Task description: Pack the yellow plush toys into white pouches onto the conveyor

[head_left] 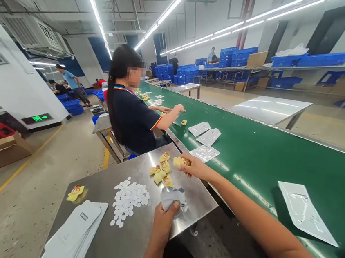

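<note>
My left hand (164, 218) is closed on a silver-white pouch (173, 197) above the front right of the metal table (105, 179). Between the fingers of my right hand (193, 167) is a small yellow doll figure (181, 162), held just beyond the pouch. Several similar yellow figures (160, 173) lie in a cluster left of my right hand. Many small white discs (130, 198) are heaped left of the pouch. At the table's left side lie a stack of white pouches (72, 233) and a lone yellow figure (75, 192).
A green conveyor belt (250, 153) runs along the right, bearing flat silver pouches (208, 137) and one nearer pouch (304, 210). A person in a dark shirt (133, 118) works beside the belt ahead, arms over it. An open cardboard box (6, 150) is on the floor at left.
</note>
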`<state>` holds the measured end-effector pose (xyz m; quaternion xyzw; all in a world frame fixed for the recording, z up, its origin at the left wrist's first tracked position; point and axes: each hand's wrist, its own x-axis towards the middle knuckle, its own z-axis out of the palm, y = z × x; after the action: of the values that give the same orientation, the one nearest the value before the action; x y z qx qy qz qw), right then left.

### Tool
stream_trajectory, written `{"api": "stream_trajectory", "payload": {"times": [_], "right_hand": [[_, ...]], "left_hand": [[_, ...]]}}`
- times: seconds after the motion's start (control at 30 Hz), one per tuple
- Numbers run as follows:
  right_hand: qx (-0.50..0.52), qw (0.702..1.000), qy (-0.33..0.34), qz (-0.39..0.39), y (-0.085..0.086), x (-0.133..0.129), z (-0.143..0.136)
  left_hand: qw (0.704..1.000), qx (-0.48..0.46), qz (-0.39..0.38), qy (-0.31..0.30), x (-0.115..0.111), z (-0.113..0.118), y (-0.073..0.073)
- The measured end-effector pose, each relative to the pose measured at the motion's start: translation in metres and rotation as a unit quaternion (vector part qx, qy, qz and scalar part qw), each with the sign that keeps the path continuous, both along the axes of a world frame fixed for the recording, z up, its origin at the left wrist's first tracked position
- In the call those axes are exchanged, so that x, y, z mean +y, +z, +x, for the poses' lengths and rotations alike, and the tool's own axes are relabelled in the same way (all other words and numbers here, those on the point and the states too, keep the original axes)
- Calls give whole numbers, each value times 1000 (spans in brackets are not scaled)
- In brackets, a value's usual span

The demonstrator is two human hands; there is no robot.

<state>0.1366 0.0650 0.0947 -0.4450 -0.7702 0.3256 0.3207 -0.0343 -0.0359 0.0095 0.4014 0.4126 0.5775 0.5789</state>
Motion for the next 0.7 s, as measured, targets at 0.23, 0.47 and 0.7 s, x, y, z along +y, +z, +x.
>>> {"api": "stream_trajectory", "payload": {"times": [0.23, 0.47, 0.7], "right_hand": [[-151, 977, 128, 79, 70, -94, 26], [-280, 939, 132, 152, 61, -126, 29], [-275, 948, 57, 148, 22, -150, 51]], "left_hand": [[992, 94, 48, -65, -14, 19, 13], [974, 138, 82, -159, -20, 30, 12], [972, 126, 111, -162, -29, 76, 13]]}}
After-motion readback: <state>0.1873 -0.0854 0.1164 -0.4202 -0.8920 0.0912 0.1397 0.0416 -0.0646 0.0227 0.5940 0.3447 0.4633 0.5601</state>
